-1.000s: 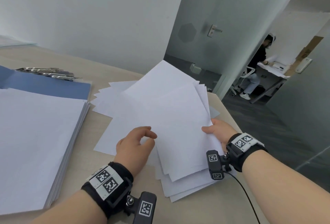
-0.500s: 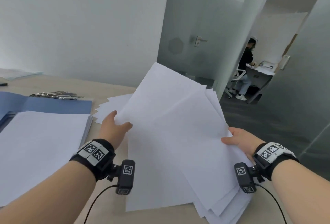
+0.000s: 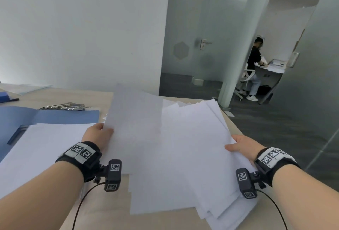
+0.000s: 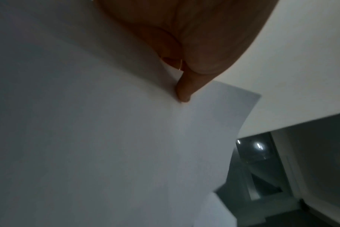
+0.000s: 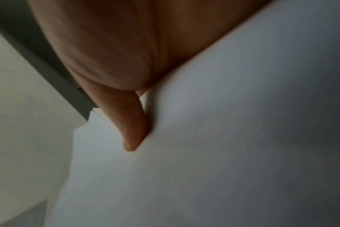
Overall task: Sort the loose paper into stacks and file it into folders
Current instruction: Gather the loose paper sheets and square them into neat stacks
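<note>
Pinching loose paper (image 3: 183, 138), left hand (image 3: 97, 136), right hand (image 3: 242, 145)

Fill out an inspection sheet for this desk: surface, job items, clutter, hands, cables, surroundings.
Surface: light wooden table, largely covered by paper.
Job's things: an uneven batch of loose white sheets lifted at its far edge, near edge on the table; a squared paper stack on an open blue folder.
Clutter: metal binder clips behind the folder; a dark pen at far left.
Hands: left hand grips the batch's left edge, right hand its right edge.
Cables: a black cable runs from each wrist camera.
Surroundings: white wall, a glass door, a seated person at a desk beyond.
</note>
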Available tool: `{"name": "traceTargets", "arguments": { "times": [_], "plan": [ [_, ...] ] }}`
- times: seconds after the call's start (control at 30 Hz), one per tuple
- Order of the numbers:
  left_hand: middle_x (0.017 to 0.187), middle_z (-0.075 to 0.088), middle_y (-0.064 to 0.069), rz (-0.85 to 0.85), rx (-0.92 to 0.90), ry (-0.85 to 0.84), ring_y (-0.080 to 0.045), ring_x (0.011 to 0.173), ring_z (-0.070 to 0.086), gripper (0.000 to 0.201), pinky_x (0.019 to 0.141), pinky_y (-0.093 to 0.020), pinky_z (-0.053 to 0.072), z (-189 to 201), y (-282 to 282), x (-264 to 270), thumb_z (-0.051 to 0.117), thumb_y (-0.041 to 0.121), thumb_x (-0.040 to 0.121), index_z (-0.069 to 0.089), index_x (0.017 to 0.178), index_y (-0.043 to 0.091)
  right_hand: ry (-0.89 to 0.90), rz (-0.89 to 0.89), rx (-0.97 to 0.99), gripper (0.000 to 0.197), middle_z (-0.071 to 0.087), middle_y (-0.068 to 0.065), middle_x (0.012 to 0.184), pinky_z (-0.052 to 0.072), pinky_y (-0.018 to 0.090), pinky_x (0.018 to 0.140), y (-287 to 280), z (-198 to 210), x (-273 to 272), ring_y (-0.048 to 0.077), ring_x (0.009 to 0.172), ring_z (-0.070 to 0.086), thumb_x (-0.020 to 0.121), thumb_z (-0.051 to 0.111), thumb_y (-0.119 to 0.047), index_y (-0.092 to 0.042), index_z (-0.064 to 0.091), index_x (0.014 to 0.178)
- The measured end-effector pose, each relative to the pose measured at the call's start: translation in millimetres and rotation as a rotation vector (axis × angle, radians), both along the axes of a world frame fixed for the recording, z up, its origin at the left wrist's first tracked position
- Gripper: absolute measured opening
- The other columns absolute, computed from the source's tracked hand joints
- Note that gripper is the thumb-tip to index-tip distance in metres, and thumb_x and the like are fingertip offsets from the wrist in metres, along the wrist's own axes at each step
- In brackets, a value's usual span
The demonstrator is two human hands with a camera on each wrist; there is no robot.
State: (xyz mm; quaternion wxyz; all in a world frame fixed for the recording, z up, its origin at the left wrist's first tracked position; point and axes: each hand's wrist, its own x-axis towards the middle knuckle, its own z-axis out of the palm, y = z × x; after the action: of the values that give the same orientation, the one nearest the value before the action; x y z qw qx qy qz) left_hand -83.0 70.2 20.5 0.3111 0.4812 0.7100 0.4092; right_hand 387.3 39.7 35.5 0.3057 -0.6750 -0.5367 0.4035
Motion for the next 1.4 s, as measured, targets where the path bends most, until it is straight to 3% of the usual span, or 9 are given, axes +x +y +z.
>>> {"name": "traceTargets", "arguments": {
  "times": [0.1,0.37,0.53,0.7,0.8,0.93,1.07,1.17,1.4],
  "plan": [
    [0.096,0.071,-0.014,0.063,0.011,0.018,-0.035,0.086,0.067,0.019,0.083,-0.043,0.056,-3,2,-17,0.055,0.019,0.095,0.069,0.106,0.013,-0.053,-0.073,0.038,0.01,0.075,0.012,0.098,0.052,0.023,0.058,-2,-5,4,0.019,0.074,0.069,0.094,0.064,-0.001,-0.005,0.07,0.102],
    [0.097,0.069,-0.014,0.156,0.135,-0.025,-0.034,0.08,0.063,0.019,0.074,-0.039,0.051,26,4,-41,0.054,0.022,0.094,0.067,0.106,0.015,-0.102,-0.194,0.081,0.02,0.073,0.014,0.108,0.053,0.041,0.089,-2,-15,27,0.034,0.099,0.069,0.093,0.067,-0.006,-0.006,0.071,0.113],
    [0.1,0.075,-0.013,0.161,0.173,-0.246,-0.04,0.093,0.072,0.019,0.088,-0.057,0.058,37,7,-40,0.059,0.029,0.08,0.069,0.093,0.02,-0.079,-0.229,0.107,0.021,0.071,0.016,0.112,0.049,0.039,0.088,-5,-16,29,0.036,0.104,0.066,0.094,0.066,-0.006,-0.005,0.068,0.116],
    [0.099,0.077,-0.014,-0.104,0.03,-0.363,-0.042,0.094,0.073,0.028,0.089,-0.063,0.056,17,14,-14,0.069,0.031,0.068,0.074,0.094,0.025,-0.012,-0.214,0.101,0.016,0.074,0.014,0.111,0.051,0.052,0.1,-3,-17,23,0.038,0.104,0.069,0.093,0.067,-0.005,-0.013,0.071,0.106],
    [0.096,0.078,-0.012,-0.353,-0.086,-0.194,-0.038,0.09,0.075,0.031,0.088,-0.056,0.059,15,5,15,0.071,0.033,0.068,0.075,0.096,0.021,0.03,-0.166,0.098,0.015,0.075,0.015,0.109,0.053,0.053,0.097,-4,-15,16,0.037,0.1,0.07,0.093,0.067,-0.005,-0.011,0.071,0.105],
    [0.089,0.075,-0.002,-0.53,-0.089,0.211,-0.025,0.087,0.071,0.007,0.082,-0.035,0.058,18,6,48,0.071,0.028,0.087,0.073,0.087,0.021,0.11,-0.123,0.089,0.023,0.072,0.022,0.113,0.056,0.047,0.088,-5,-9,6,0.038,0.097,0.069,0.094,0.063,0.0,0.002,0.066,0.117],
    [0.118,0.064,0.006,-0.6,-0.065,0.496,-0.021,0.111,0.061,0.019,0.095,-0.03,0.046,17,11,73,0.067,0.03,0.093,0.068,0.112,0.026,0.156,-0.105,0.086,0.027,0.072,0.022,0.116,0.056,0.048,0.091,-4,-9,1,0.038,0.101,0.069,0.094,0.064,-0.001,0.002,0.064,0.121],
    [0.128,0.058,0.005,-0.623,-0.049,0.61,-0.022,0.121,0.056,0.028,0.101,-0.031,0.043,16,10,84,0.064,0.029,0.095,0.066,0.122,0.023,0.166,-0.082,0.094,0.027,0.072,0.021,0.117,0.057,0.044,0.089,-5,-8,-3,0.036,0.101,0.069,0.095,0.063,-0.001,0.001,0.064,0.122],
    [0.105,0.062,0.005,-0.681,-0.119,0.674,-0.019,0.1,0.061,0.016,0.085,-0.027,0.047,7,8,90,0.065,0.029,0.091,0.061,0.106,0.026,0.21,-0.084,0.086,0.025,0.072,0.023,0.114,0.054,0.053,0.095,-1,-17,-3,0.036,0.097,0.069,0.094,0.063,0.001,0.003,0.064,0.119]
  ]
}}
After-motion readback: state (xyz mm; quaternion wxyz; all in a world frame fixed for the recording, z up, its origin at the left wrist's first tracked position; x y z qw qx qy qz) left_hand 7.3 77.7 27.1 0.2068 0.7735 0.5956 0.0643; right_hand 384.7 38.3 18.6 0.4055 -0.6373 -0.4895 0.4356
